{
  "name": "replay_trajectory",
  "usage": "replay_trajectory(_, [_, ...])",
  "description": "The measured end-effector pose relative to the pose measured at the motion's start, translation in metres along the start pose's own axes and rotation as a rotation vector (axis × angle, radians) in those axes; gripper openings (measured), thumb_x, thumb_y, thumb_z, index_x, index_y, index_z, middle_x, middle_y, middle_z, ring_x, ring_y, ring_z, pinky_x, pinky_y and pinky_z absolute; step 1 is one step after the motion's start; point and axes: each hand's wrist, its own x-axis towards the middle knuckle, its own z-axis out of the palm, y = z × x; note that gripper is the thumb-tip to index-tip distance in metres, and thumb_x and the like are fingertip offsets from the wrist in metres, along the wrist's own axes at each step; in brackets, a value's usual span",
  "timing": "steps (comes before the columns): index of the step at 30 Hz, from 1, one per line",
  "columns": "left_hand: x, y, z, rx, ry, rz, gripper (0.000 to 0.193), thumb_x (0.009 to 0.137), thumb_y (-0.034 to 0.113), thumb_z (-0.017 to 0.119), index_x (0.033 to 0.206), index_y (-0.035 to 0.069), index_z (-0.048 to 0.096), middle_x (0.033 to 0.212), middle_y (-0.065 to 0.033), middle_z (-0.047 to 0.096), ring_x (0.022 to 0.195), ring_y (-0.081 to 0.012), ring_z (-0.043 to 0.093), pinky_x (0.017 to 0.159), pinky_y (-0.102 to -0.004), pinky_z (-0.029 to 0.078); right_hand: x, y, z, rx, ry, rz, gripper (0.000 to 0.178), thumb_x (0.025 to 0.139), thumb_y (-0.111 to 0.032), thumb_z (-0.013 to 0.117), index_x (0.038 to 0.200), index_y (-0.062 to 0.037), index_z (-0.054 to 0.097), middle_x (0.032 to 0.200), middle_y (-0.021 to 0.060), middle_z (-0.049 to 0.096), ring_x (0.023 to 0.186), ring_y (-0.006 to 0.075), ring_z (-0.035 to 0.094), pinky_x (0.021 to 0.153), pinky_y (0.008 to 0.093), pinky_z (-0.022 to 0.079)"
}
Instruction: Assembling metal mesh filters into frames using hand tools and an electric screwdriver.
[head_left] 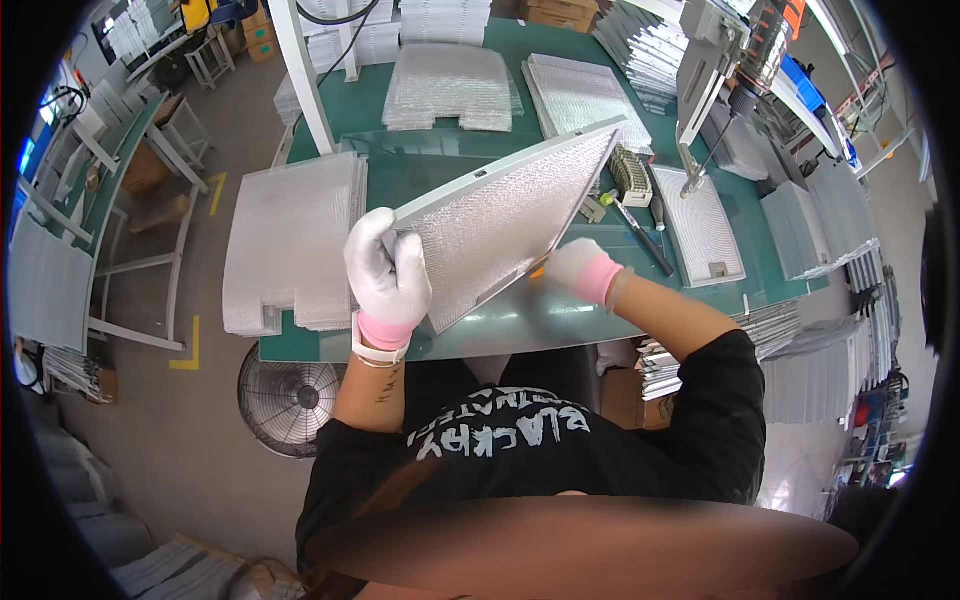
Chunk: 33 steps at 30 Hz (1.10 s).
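Observation:
A silver-framed metal mesh filter panel (500, 220) is tilted up over the green table, its lower corner near the table's front edge. My left hand (388, 275), in a white glove with a pink cuff, is closed around the panel's left corner. At the panel's lower right edge is my right hand (580, 270), gloved alike and slightly blurred. Its fingers are curled, and a small orange item (540, 271) shows by their tips; what it belongs to is hidden.
Mesh sheets are stacked at the left (285, 235) and back (450, 85) of the green table (400, 150). A hammer (645, 238) lies right of the panel. Beyond it, a mounted power driver (745, 95) stands over another mesh panel (700, 225). A floor fan (288, 400) is below left.

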Motion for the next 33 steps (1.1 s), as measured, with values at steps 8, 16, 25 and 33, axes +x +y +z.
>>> replay_trajectory(8, [0.003, 0.022, 0.005, 0.027, -0.053, 0.024, 0.035, 0.081, -0.011, 0.054, 0.112, 0.002, 0.045, 0.084, -0.0125, 0.055, 0.065, -0.0216, 0.049, 0.060, -0.0334, 0.043, -0.006, 0.042, 0.030, 0.239, 0.180, -0.070, 0.018, 0.085, -0.011, 0.059, 0.098, -0.0079, 0.070, 0.090, 0.0163, 0.070, 0.084, 0.0337, 0.069, 0.074, 0.0406, 0.056])
replay_trajectory(16, [-0.010, 0.071, 0.033, -0.179, -0.112, 0.115, 0.027, 0.074, -0.013, 0.058, 0.095, 0.003, 0.048, 0.116, -0.0260, 0.055, 0.068, -0.0211, 0.058, 0.062, -0.0310, 0.048, -0.050, 0.047, 0.090, 1.166, 0.607, 0.722, 0.030, 0.078, -0.020, 0.065, 0.102, -0.0025, 0.068, 0.090, 0.0184, 0.069, 0.085, 0.0300, 0.069, 0.078, 0.0360, 0.053])
replay_trajectory(25, [-0.003, 0.101, 0.052, -0.262, -0.536, 0.338, 0.034, 0.061, 0.009, 0.077, 0.076, 0.011, 0.046, 0.094, -0.0165, 0.067, 0.053, -0.0167, 0.050, 0.048, -0.0336, 0.038, -0.006, 0.036, 0.086, 1.134, 0.770, 0.683, 0.026, 0.084, -0.023, 0.059, 0.099, -0.0032, 0.067, 0.087, 0.0196, 0.069, 0.083, 0.0354, 0.067, 0.077, 0.0394, 0.052])
replay_trajectory(33, [-0.004, 0.089, 0.091, 0.123, -0.414, 0.648, 0.030, 0.079, 0.040, 0.062, 0.064, 0.017, 0.048, 0.071, 0.0021, 0.055, 0.053, -0.0169, 0.044, 0.057, -0.0349, 0.038, -0.010, 0.053, 0.097, 1.004, 0.558, 0.682, 0.028, 0.092, -0.031, 0.050, 0.097, -0.0061, 0.063, 0.085, 0.0218, 0.067, 0.084, 0.0424, 0.064, 0.076, 0.0476, 0.051])
